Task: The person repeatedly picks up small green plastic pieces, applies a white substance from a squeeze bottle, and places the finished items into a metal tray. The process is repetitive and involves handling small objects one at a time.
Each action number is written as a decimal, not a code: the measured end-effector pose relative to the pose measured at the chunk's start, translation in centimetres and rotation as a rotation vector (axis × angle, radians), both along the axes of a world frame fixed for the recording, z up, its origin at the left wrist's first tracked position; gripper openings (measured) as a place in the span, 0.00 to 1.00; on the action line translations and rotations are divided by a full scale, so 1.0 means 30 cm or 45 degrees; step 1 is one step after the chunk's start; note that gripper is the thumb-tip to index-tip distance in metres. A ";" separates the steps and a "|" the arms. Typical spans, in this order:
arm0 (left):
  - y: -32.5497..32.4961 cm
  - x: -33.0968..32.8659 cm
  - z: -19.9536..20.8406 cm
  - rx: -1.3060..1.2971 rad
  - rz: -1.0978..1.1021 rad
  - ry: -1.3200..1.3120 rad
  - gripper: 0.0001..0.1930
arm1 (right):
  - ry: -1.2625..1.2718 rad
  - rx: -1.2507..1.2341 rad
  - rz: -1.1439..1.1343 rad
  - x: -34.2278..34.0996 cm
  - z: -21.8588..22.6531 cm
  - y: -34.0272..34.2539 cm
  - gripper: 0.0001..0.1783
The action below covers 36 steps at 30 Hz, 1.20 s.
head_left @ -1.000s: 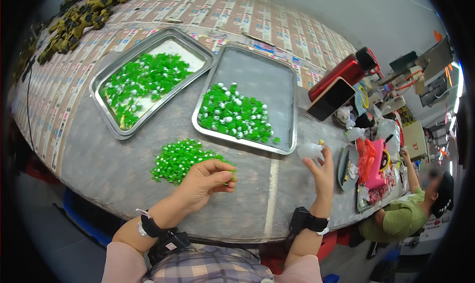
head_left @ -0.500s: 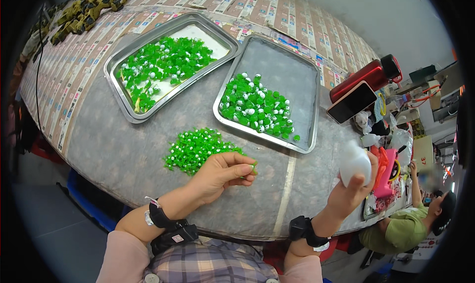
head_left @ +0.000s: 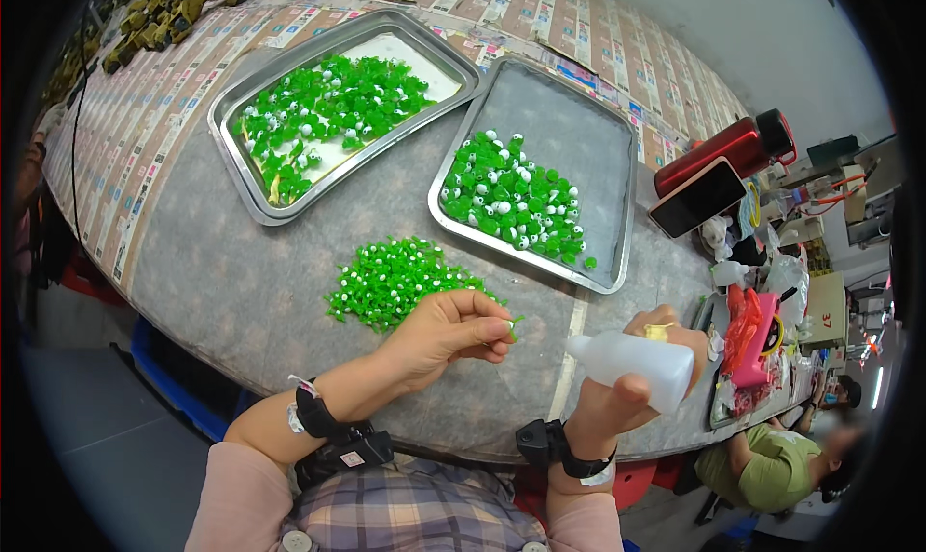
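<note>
My left hand (head_left: 451,328) pinches a small green piece (head_left: 514,328) with a white spot between thumb and fingertips. Just behind that hand, on the grey table cover, lies a loose pile of small green pieces (head_left: 381,280) with white spots. A translucent white squeeze bottle (head_left: 637,361) is gripped in my right hand (head_left: 617,407). It lies nearly sideways, its nozzle pointing left toward the pinched piece but apart from it. Beyond the hands, a metal tray (head_left: 612,215) carries green pieces joined with white eye-like balls (head_left: 506,200).
A second metal tray (head_left: 270,210) with similar green-and-white pieces (head_left: 338,108) stands at the far left, touching the first. A red flask (head_left: 709,157) and a phone (head_left: 699,197) are at the right. Past a pink basket (head_left: 757,335) sits another person (head_left: 776,465) in green.
My right hand has moved left and tipped the squeeze bottle from roughly upright to sideways, nozzle toward my left hand. The left hand keeps its pinch on the green piece.
</note>
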State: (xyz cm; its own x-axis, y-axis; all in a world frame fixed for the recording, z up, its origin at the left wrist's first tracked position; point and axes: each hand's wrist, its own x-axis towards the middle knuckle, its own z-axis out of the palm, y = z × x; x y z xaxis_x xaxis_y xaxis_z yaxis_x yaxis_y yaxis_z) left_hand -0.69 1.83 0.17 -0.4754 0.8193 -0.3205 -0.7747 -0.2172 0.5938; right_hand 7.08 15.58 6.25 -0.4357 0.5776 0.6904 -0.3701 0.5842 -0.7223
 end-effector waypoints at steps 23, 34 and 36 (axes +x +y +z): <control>-0.001 -0.002 -0.002 0.018 -0.013 -0.013 0.06 | -0.059 0.134 0.147 -0.028 -0.011 -0.005 0.25; -0.002 -0.002 0.002 0.001 -0.014 0.001 0.06 | -0.102 0.222 -0.004 -0.024 -0.022 0.014 0.29; -0.002 -0.002 0.003 -0.007 -0.002 0.009 0.06 | -0.049 0.078 -0.012 -0.009 -0.023 0.015 0.29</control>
State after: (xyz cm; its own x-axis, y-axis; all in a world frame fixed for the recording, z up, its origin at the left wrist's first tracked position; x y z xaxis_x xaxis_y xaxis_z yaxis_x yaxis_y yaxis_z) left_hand -0.76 1.78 0.27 -0.4762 0.8183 -0.3218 -0.7711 -0.2127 0.6002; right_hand 6.82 16.04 5.56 -0.4574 0.5389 0.7074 -0.3365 0.6314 -0.6986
